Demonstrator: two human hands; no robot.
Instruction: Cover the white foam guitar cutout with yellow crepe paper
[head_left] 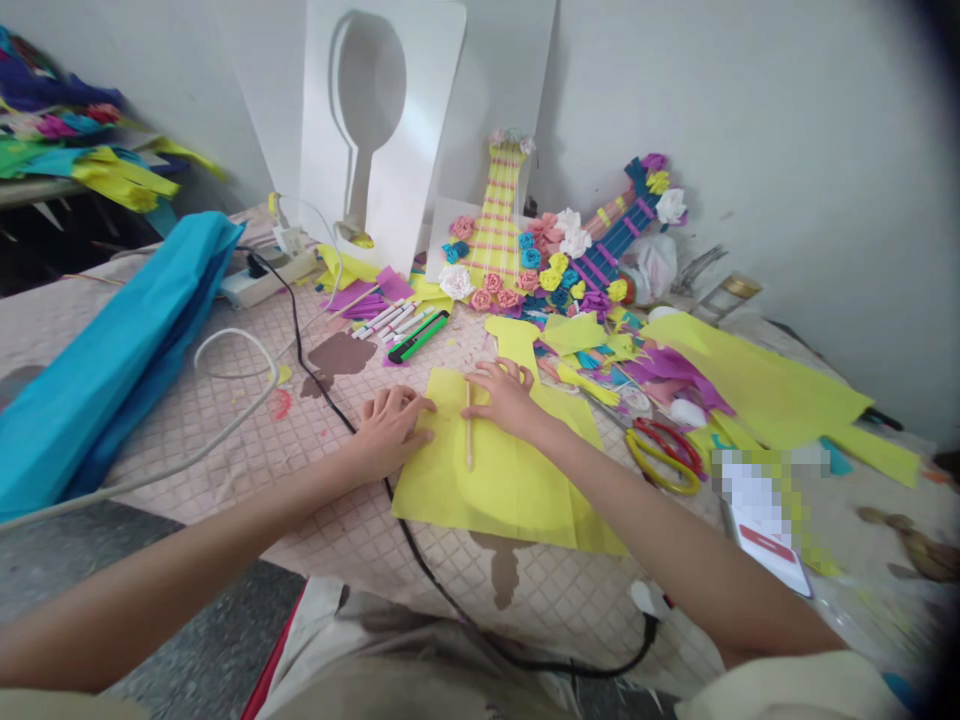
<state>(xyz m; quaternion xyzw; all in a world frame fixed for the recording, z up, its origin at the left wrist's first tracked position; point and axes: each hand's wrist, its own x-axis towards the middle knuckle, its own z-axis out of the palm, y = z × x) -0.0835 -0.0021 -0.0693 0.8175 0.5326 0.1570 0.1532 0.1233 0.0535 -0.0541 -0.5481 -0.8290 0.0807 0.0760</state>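
A yellow paper sheet (pixel 435 480) lies on the table in front of me. A rounded yellow shape shows through it, and a yellow neck-like piece (pixel 513 337) sticks out beyond its far edge. On the sheet rests a thin wooden stick (pixel 469 440), pointing toward me. My left hand (pixel 388 432) lies at the sheet's left edge, fingers apart, with fingertips on the paper. My right hand (pixel 506 398) is spread over the upper part of the sheet. Its thumb and index fingertip touch the stick; the other fingers rest beyond it.
Several markers (pixel 382 320) and a green cutter (pixel 418 338) lie ahead. Two flower-trimmed paper guitars (pixel 499 230) lean at the wall beside a white cutout board (pixel 427 90). Scissors (pixel 664 455) and a phone (pixel 765 520) sit right. A black cable (pixel 409 545) crosses near; blue paper (pixel 127 350) lies left.
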